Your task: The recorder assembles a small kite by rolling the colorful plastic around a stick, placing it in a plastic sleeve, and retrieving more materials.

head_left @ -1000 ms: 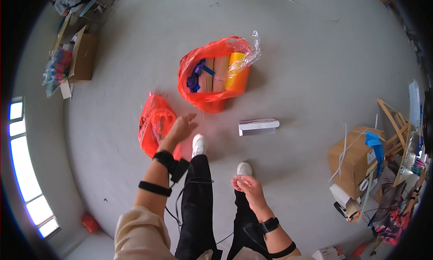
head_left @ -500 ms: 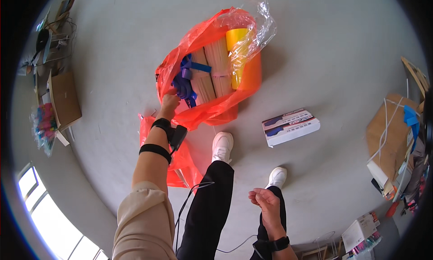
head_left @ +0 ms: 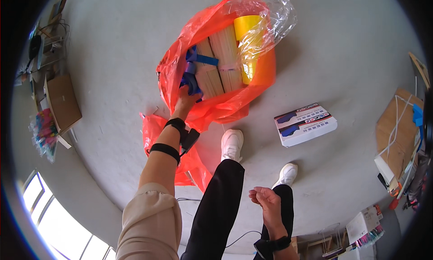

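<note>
Prtd chars on white box (head_left: 306, 125), prob. too small to read.

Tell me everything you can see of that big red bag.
The big red bag is thin, crinkled plastic, standing wide open on the grey floor. Inside sit pale brown stacks, blue-purple strips and a rounded yellow item; clear film spills over its far right rim. The left hand reaches in over the near left rim.

Glossy plastic bag (head_left: 169, 68), matt smooth floor (head_left: 343, 52)
</note>
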### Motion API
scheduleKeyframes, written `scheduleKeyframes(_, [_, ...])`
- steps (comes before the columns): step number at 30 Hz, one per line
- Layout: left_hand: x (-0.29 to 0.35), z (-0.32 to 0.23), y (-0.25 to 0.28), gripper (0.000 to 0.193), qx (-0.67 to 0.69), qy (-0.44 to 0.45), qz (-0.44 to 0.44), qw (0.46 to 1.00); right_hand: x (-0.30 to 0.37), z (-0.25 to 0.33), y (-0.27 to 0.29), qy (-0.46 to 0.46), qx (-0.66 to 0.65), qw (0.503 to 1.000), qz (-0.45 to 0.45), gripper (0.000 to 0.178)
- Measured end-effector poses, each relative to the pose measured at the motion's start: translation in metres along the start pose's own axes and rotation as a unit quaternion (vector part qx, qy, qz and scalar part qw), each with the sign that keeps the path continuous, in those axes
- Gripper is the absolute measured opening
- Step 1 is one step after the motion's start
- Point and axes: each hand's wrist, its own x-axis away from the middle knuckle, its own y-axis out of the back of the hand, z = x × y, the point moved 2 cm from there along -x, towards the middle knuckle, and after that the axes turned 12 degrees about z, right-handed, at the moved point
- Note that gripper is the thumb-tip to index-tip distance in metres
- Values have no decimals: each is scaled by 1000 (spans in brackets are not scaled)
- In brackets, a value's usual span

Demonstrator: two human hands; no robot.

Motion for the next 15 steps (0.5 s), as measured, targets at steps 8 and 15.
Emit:
scheduleKeyframes(8, [2, -26, 60, 23, 354, -139, -34, 924, -9, 9, 9, 1, 17, 1000, -10, 24])
scheduleKeyframes(15, [23, -79, 128, 19, 523, -98, 21, 847, -16, 17, 3, 30, 60, 998, 12, 25])
